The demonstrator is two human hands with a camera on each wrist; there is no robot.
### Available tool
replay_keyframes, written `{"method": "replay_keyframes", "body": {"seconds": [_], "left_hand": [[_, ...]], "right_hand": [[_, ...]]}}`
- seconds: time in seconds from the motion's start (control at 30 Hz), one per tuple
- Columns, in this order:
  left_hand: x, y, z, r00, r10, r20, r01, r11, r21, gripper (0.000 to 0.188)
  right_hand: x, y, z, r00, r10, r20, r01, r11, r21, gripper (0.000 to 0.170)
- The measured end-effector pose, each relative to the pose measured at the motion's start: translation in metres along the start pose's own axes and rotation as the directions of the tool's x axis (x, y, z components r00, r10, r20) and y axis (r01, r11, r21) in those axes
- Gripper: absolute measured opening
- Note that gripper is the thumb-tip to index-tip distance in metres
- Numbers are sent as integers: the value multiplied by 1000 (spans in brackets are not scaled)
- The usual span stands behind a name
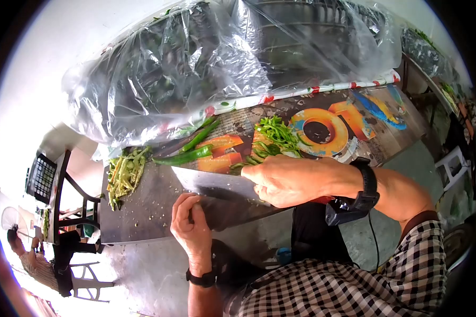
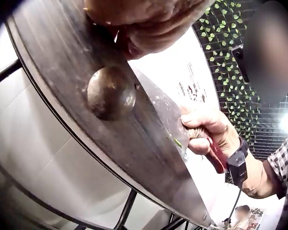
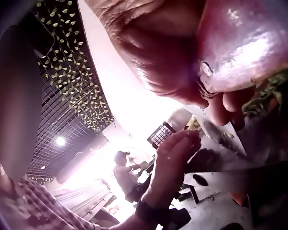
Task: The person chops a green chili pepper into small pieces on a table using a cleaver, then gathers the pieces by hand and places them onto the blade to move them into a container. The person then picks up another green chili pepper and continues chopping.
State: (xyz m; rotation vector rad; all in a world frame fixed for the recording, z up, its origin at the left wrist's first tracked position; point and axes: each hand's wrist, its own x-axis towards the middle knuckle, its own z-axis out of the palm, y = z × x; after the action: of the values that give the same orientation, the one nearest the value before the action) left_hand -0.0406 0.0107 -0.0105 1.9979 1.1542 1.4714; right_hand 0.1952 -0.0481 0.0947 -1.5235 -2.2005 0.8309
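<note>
1. With right hand [image 1: 296, 182], gripping the knife [image 1: 211, 181] by its red handle, fingers wrapped round it.

2. With left hand [image 1: 191, 227], holding nothing that shows; loosely curled at the fingers, at the near edge of the table [image 1: 137, 216]. Just beside the blade at the fingertips; touching or not, cannot tell.

3. Beyond the blade, ahead and to the left of right hand, almost straight ahead of left hand: near pepper [image 1: 180, 157] and far pepper [image 1: 200, 137], both whole, on the table. Running nearly side to side in the near pepper's case, at only a slight angle to the blade; slanting up and away to the right in the far pepper's. Cut off from left hand by the blade, which points left out of right hand. Cannot tell the nearer hand with any certainty.

4. Just beyond right hand, slices [image 1: 275, 132], heaped, with looser ones close by its fingers. At the table's left end, paler strips [image 1: 127, 171] in another heap.

5. Counted: one knife, two whole peppers plainly seen, one main heap of slices, one of strips. Too many single pieces to count.

6. Along the far side, a clear plastic cover [image 1: 195, 68]. Off to the left, one person [image 1: 39, 259] near another table.
</note>
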Motion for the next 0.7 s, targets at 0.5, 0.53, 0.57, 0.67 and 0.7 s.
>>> {"method": "replay_keyframes", "body": {"seconds": [0.5, 0.53, 0.57, 0.67, 0.7], "left_hand": [[2, 3, 2, 994, 73, 82, -83, 989, 122, 15], [2, 3, 2, 994, 67, 82, -77, 989, 123, 15], [2, 3, 3, 994, 68, 81, -79, 988, 131, 16], [1, 0, 3, 992, 78, 98, -93, 983, 157, 16], [1, -1, 2, 990, 83, 113, -102, 980, 169, 15]], "right_hand": [[-57, 48, -52, 811, 354, -466, -282, 934, 219, 16], [-62, 48, -55, 832, 339, -440, -299, 941, 159, 15], [-66, 46, -53, 864, 301, -405, -273, 954, 127, 14], [-79, 40, -45, 945, 195, -264, -203, 979, -5, 14], [-82, 39, -45, 969, 166, -181, -167, 986, 11, 15]]}}
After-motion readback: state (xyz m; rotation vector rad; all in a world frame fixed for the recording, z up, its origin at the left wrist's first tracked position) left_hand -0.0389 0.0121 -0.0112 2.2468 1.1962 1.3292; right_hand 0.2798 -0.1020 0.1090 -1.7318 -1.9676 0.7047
